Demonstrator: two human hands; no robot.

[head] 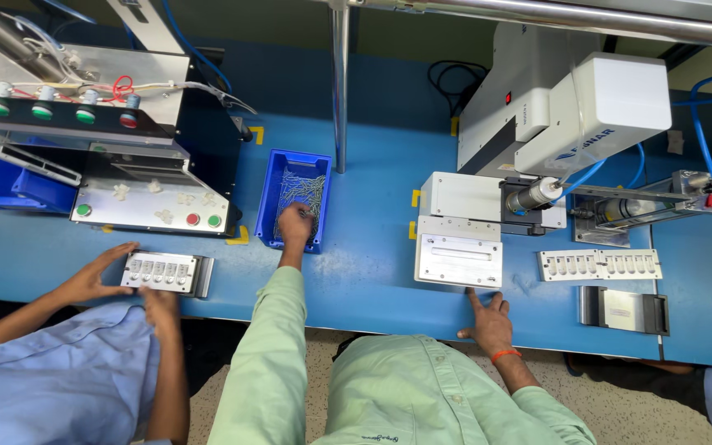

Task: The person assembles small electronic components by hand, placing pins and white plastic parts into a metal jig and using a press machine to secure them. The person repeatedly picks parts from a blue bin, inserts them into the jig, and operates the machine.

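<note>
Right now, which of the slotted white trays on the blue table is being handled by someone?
The slotted white tray on the far left: a co-worker in a blue shirt has both hands on it. The similar tray at right lies untouched by the machine.

Left hand [294, 225] in blue bin [278, 198] of pins; right hand [486, 323] flat on blue table [372, 272].

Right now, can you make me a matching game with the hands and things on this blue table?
Things:
1. left hand
2. right hand
3. co-worker's hands
4. white slotted strip

Places:
A. flat on the table edge, below the metal plate
B. lying alone, right of the metal plate
C. inside the blue bin of small metal parts
D. on a small tray of white parts

Pairs: 1-C, 2-A, 3-D, 4-B
</note>
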